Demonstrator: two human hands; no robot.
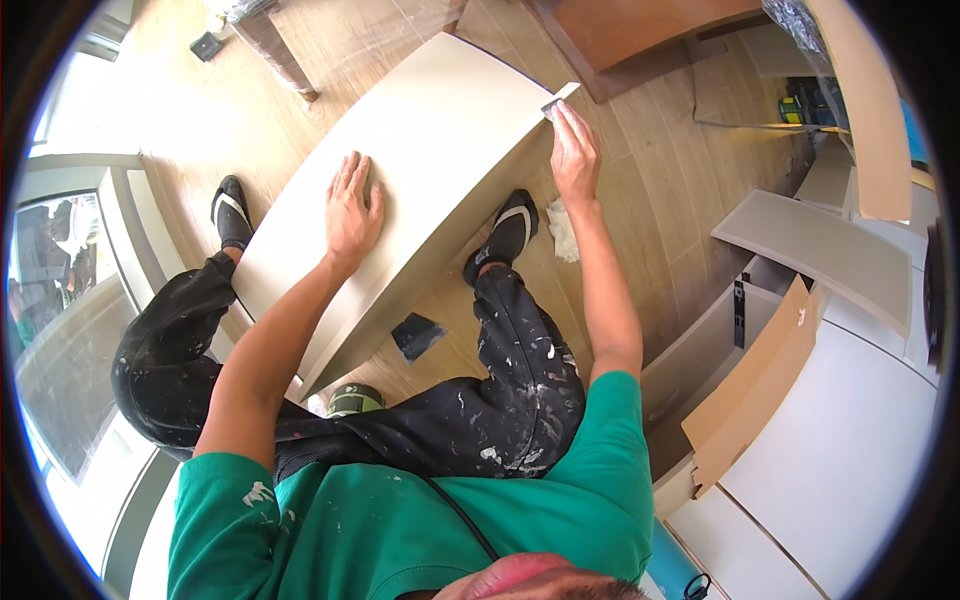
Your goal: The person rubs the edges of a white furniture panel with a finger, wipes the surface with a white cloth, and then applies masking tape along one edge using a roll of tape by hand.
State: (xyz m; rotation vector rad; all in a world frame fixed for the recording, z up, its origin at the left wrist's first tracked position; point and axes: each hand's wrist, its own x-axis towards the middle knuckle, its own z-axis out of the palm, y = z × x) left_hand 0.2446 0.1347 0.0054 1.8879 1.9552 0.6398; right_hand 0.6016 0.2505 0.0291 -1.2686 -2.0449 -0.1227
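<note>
A long cream-coloured furniture piece (420, 140) with a broad flat top lies between my legs, reaching away from me. My left hand (352, 210) rests palm down on that top, its fingers stretched out and holding nothing. At the far right corner, my right hand (577, 155) is closed on a small dark grey piece (551, 107) that looks like sandpaper, pressed to the edge. A pale strip (568, 91) sticks out beside the fingertips; I cannot tell whether it belongs to what I hold. Another dark, sandpaper-like sheet (418, 336) lies on the floor by the piece's near end.
A white crumpled cloth (563, 232) lies right of my foot. A green-and-black round container (355, 399) stands near my lap. To the right are an open drawer (700, 370), a loose grey panel (820, 250) and cardboard (752, 385). Brown furniture (640, 35) stands ahead, a window (65, 240) left.
</note>
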